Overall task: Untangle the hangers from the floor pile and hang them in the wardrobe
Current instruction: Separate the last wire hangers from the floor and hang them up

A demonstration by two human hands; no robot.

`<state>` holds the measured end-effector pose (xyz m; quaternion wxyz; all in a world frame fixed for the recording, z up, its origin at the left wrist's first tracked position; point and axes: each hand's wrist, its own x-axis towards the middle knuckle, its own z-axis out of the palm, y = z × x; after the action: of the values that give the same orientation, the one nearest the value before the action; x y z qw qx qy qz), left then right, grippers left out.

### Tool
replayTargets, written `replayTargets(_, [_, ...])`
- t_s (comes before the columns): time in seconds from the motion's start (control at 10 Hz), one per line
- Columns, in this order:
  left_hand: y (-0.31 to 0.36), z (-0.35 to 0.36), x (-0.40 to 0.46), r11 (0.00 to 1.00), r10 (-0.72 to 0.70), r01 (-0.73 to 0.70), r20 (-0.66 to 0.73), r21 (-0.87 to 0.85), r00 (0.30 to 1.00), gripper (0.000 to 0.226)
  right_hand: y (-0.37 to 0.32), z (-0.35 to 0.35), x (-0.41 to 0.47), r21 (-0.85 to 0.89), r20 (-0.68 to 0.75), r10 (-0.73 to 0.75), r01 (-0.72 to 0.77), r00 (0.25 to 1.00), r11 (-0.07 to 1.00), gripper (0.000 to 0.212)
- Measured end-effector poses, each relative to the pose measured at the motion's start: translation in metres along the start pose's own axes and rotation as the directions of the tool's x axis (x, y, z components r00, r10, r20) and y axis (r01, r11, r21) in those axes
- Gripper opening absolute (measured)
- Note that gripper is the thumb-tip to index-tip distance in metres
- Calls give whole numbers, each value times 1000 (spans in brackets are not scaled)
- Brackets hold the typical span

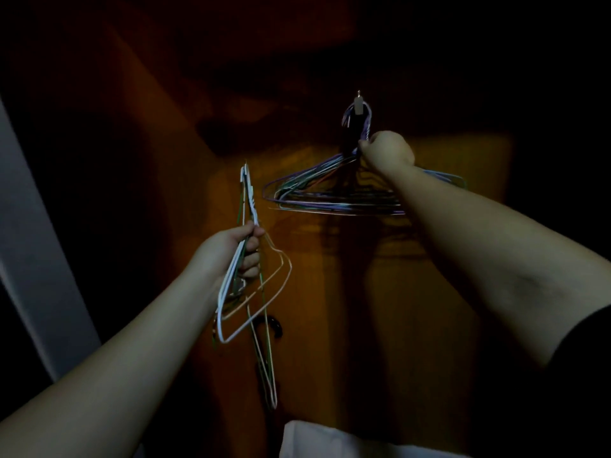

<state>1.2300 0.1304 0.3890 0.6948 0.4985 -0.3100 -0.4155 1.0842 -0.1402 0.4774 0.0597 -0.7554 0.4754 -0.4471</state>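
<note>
**dusk_op:** Orange-brown wood was about all I could make out, the wardrobe's inner panel (330, 292), everything else was super dark. My left hand (236, 254) was curled tight round a bunch of thin wire hangers, white, green and pale orange ones (256, 292), held roughly upright with the ends poking above and below my fist.

**wirefan:** And the right?

**dusk_op:** My right hand (390, 152) was up higher, fingers closed around the necks of a second bundle of wire hangers, mostly purple with some teal and orange (330, 193). Their hooks were looped over a small pale metal peg (359, 102) on the panel, so that lot was hanging on the wardrobe with my fist just under the peg.

**wirefan:** Were the two bunches touching?

**dusk_op:** Nope, apart. Left bunch sat lower and to the left, near the purple ones' tips but clear of them.

**wirefan:** Anything else in shot?

**dusk_op:** I saw a pale grey upright edge (29, 226) at far left, some white fabric (330, 439) at the bottom, a small dark curved hook (276, 327) behind the left bunch, and a black sleeve (585, 342) on my right arm.
</note>
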Motion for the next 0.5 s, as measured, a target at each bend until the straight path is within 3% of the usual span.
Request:
replayTargets(0.1, [-3,-9,-6,1000,-1,1,15,-4,1000,27,-3,3,-18,35,-82,-103,106,991,994,31])
replayTargets(0.2, [-5,-15,-15,999,-7,7,4,48,1000,25,-11,21,-47,115,-23,-247,248,969,962,24])
replayTargets(0.3, [-9,-20,-26,984,-4,8,-24,176,1000,22,-34,25,-119,201,193,-318,280,928,939,23])
replayTargets(0.4, [-17,-26,-35,987,-12,12,3,159,1000,22,-39,44,-161,308,384,-435,332,814,892,24])
replayTargets(0.5, [-25,-29,-42,988,-7,4,24,154,1000,22,-48,58,-192,446,355,-506,333,786,831,28])
